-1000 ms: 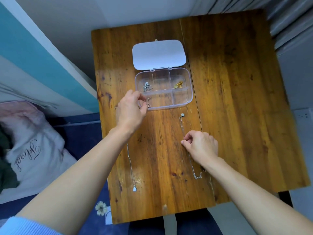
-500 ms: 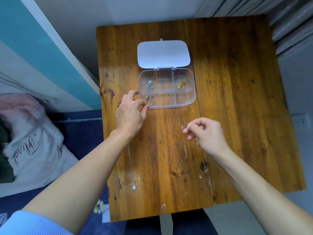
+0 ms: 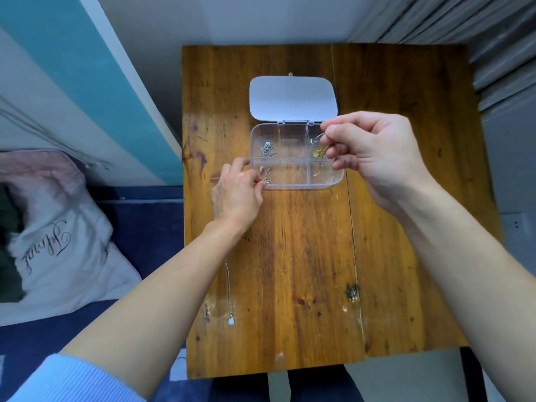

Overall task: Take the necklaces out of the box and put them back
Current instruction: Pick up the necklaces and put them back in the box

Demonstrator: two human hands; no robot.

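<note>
From the head view, a clear plastic box with four compartments sits on the wooden desk, its white lid swung open and lying flat behind it. The right hand hovers above the box's right side, its grip pinched narrow on a thin silver necklace whose chain hangs down over the right compartments; whether its lower end touches the box floor cannot be told. A small gold piece lies in the far right compartment, just beside the hanging chain. A silver necklace is bunched in the far left compartment. The left hand rests at the box's near left corner, index finger along the left wall and thumb and fingers closed in a narrow grip on a fine chain that lies in the near left compartment. Another necklace lies stretched out on the desk near the left forearm, well apart from the box, with a small pale pendant at its near end. Left of the desk, a white pillow with script lettering lies on a dark blue surface.
</note>
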